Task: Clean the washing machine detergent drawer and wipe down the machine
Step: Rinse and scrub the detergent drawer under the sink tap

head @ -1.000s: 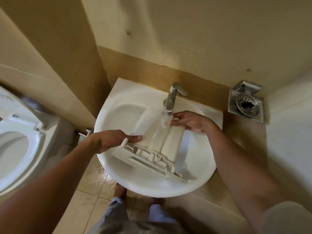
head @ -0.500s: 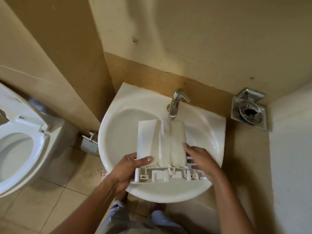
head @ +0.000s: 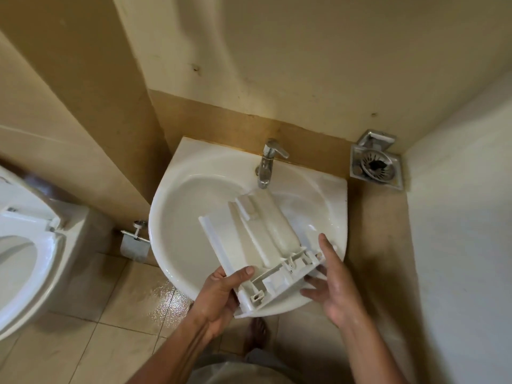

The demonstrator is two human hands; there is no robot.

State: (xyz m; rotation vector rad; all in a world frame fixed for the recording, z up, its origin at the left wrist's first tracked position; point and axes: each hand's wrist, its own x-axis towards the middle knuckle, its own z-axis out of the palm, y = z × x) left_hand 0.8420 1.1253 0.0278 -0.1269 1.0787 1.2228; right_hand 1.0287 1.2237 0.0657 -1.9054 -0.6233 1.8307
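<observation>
we hold the white detergent drawer (head: pixel 257 245) over the near half of a white wall basin (head: pixel 177 217), its far end pointing toward the chrome tap (head: pixel 267 164) and its ribbed front panel nearest us. our left hand (head: pixel 219 295) clamps the drawer's near left corner, thumb on top and fingers curled beneath. our right hand (head: pixel 332 286) lies open at the near right end, fingers straight and spread, the index finger along the panel's edge and the others reaching under it. the drawer sits skewed, its panel running from near left to farther right. left of the basin hangs a toilet paper holder (head: pixel 134 242), with a white toilet (head: pixel 25 245) beyond it. a metal drain grate (head: pixel 374 164) sits in the far right corner. floor tiles (head: pixel 155 297) glisten wet below the basin.
</observation>
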